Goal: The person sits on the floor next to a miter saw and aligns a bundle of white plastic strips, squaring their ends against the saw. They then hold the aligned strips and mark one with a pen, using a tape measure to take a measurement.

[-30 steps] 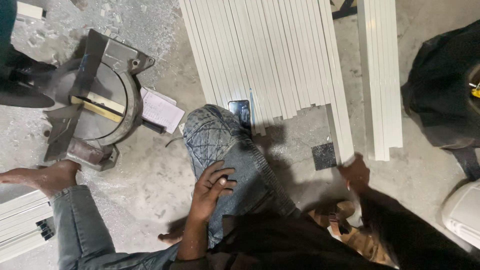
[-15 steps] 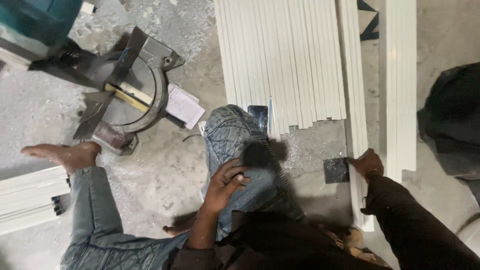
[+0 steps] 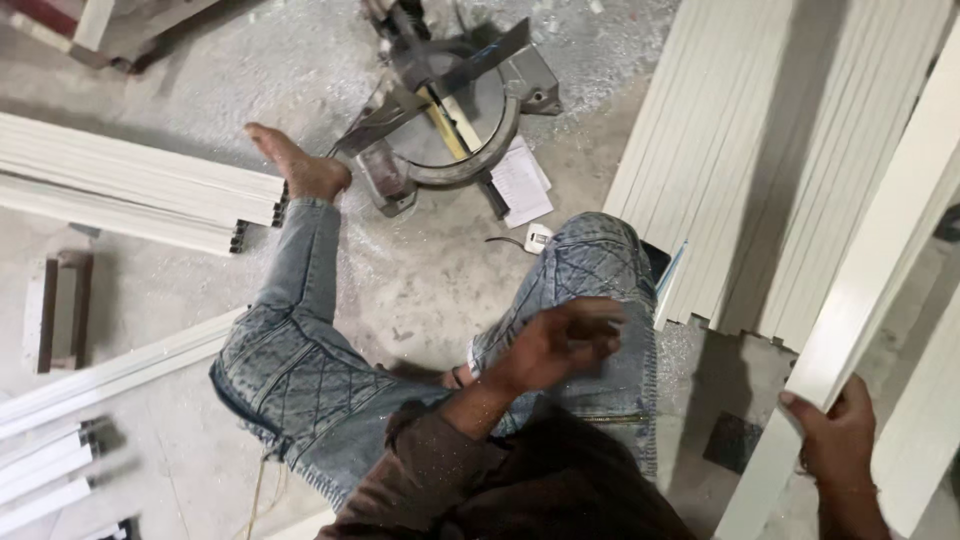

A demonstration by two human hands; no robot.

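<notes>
Item: white profile strip (image 3: 850, 310), long, in your right hand (image 3: 840, 435), fingers closed round its near end, lifted off the floor beside the white stack (image 3: 740, 170). Left hand (image 3: 560, 340) loosely curled, holding nothing, over your knee. Mitre saw (image 3: 450, 110) bed bare: strip picked, not yet cut.

site: a fabrication workshop, work done on the floor. far centre, a mitre saw (image 3: 450, 120) sits on dusty bare concrete floor (image 3: 420, 290) strewn with shavings. stacks of long white profiles (image 3: 760, 150) right, more cut lengths (image 3: 130, 190) left.
</notes>
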